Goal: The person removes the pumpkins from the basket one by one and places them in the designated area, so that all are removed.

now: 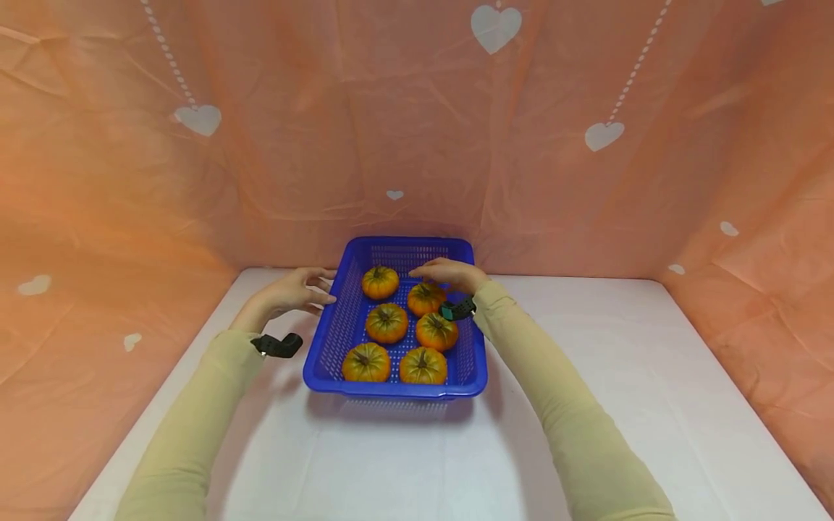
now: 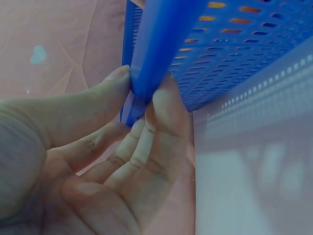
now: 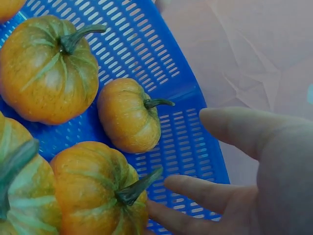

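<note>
A blue plastic basket point(image 1: 396, 391) with perforated walls holds several small orange-green pumpkins. My left hand point(image 1: 289, 293) is at the basket's left side. In the left wrist view its thumb point(image 2: 93, 110) and fingers pinch the blue rim point(image 2: 168, 34) from both sides. Over the right part of the basket is my right hand point(image 1: 456, 273), its fingers spread and holding nothing. Nearest to it are the back right pumpkin point(image 1: 425, 299) and the back left pumpkin point(image 1: 380, 282). In the right wrist view, some fingertips are hidden behind a pumpkin point(image 3: 98, 191); contact cannot be told.
The basket stands on a white table point(image 1: 625, 376), close to its back edge. Behind and at both sides hangs an orange-pink cloth point(image 1: 417, 130) printed with white hearts. Each wrist wears a dark band point(image 1: 276, 346).
</note>
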Motion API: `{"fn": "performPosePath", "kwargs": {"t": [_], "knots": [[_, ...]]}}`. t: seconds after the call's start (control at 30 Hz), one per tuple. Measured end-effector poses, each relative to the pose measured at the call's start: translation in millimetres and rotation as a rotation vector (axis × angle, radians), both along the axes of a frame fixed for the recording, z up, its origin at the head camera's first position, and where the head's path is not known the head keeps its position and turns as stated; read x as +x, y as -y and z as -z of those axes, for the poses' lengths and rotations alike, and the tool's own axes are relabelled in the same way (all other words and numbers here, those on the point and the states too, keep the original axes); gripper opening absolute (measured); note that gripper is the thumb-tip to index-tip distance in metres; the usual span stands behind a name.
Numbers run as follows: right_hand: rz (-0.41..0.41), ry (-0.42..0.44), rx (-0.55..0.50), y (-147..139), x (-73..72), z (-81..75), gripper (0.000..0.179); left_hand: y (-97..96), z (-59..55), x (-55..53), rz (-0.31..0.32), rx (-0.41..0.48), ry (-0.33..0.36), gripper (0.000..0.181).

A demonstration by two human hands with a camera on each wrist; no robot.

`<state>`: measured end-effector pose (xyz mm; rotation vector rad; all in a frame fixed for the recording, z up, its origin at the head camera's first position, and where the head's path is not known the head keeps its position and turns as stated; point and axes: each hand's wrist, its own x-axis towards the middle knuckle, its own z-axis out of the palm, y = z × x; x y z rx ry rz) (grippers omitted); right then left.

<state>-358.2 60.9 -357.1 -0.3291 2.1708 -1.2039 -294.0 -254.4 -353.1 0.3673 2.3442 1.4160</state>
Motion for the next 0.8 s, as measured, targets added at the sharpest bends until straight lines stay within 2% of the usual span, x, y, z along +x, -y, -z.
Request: {"fn": "performPosePath", "kwargs": {"t": [0.17, 0.8], "knots": [[-0.009, 0.040, -0.008, 2.4, 1.3, 3.4, 0.056, -1.7, -0.3, -0.2, -0.009, -0.004, 0.006, 0.061], [-0.011, 0.073, 0.015, 3.3, 2.1, 10.3, 0.054, -1.2, -0.1, 0.7, -0.017, -0.019, 0.002, 0.062]]}}
